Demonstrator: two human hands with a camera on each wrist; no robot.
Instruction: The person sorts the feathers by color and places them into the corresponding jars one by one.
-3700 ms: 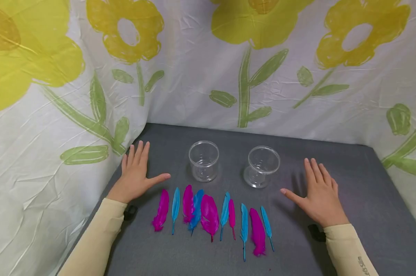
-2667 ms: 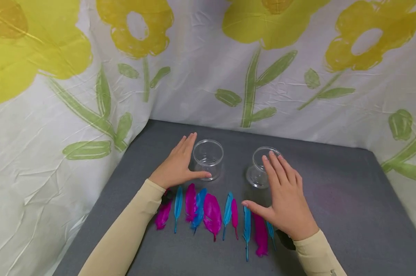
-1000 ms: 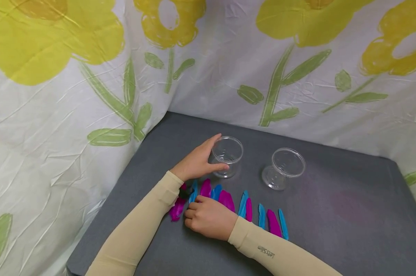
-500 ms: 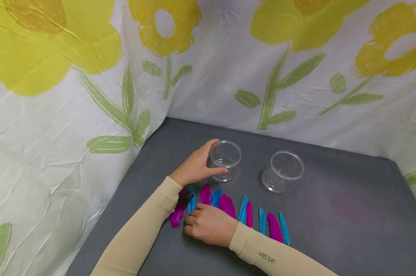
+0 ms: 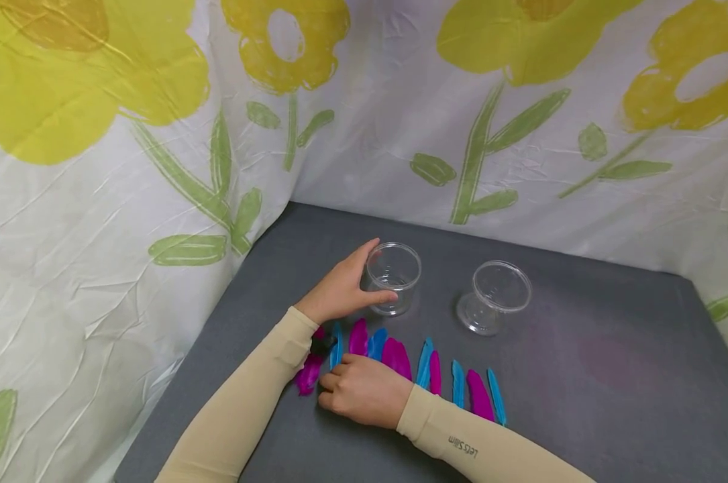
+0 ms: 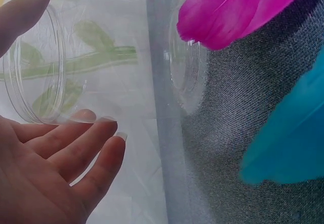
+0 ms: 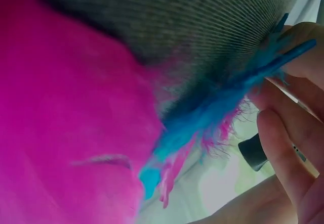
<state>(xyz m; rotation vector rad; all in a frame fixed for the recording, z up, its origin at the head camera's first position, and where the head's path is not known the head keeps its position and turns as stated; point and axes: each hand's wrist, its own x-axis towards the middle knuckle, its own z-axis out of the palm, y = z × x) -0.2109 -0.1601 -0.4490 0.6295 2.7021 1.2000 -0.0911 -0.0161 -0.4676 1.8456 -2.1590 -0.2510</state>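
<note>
In the head view my left hand [image 5: 336, 288] holds the left clear plastic cup [image 5: 402, 292] from its left, thumb in front and fingers behind. The left wrist view shows the thumb and fingertips on either side of the cup's rim [image 6: 59, 72]. My right hand [image 5: 366, 392], fingers curled, is low over the feather row and pinches the quill end of a light-blue feather [image 5: 336, 345]; the contact itself is mostly hidden. Close by lie a magenta feather [image 5: 358, 337] and a darker blue feather [image 5: 376, 344]. The right wrist view has a large magenta feather [image 7: 91, 107] in front.
A second clear cup [image 5: 481, 315] stands to the right. More magenta and blue feathers [image 5: 457, 382] continue the row rightward, partly under my right forearm. Another magenta feather [image 5: 309, 376] lies beside my left wrist. A flowered cloth [image 5: 364, 168] hangs behind the grey table [image 5: 581, 402].
From beside the table's sides, my left hand came to the left cup and my right hand crossed leftward to the feathers. Over the last second both hands have stayed nearly still.
</note>
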